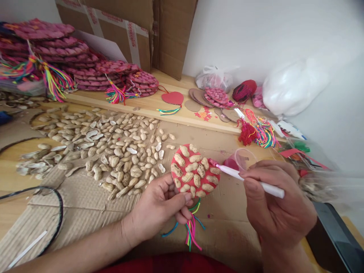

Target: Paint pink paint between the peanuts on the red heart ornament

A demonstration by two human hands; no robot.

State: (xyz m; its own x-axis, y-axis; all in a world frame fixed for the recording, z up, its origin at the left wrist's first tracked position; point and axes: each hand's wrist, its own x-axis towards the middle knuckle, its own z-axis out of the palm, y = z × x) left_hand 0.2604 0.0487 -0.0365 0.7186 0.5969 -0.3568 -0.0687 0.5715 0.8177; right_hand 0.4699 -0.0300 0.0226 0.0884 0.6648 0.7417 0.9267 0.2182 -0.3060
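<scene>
My left hand grips the lower left edge of a red disc with peanut shells stuck over its face. Colourful strings dangle below the disc. Closed round a white paintbrush, my right hand holds it slanted from the right. The brush's pinkish tip touches or nearly touches a pink-coated peanut at the disc's upper right rim. Behind the brush stands a small clear cup with pink paint inside, partly hidden by my right hand.
Many loose peanuts spread over cardboard on the left. Stacked pink discs with tassels stand behind. Along the back ledge lie a red disc, bright tassels and a white bag. A dark-screened device lies at right.
</scene>
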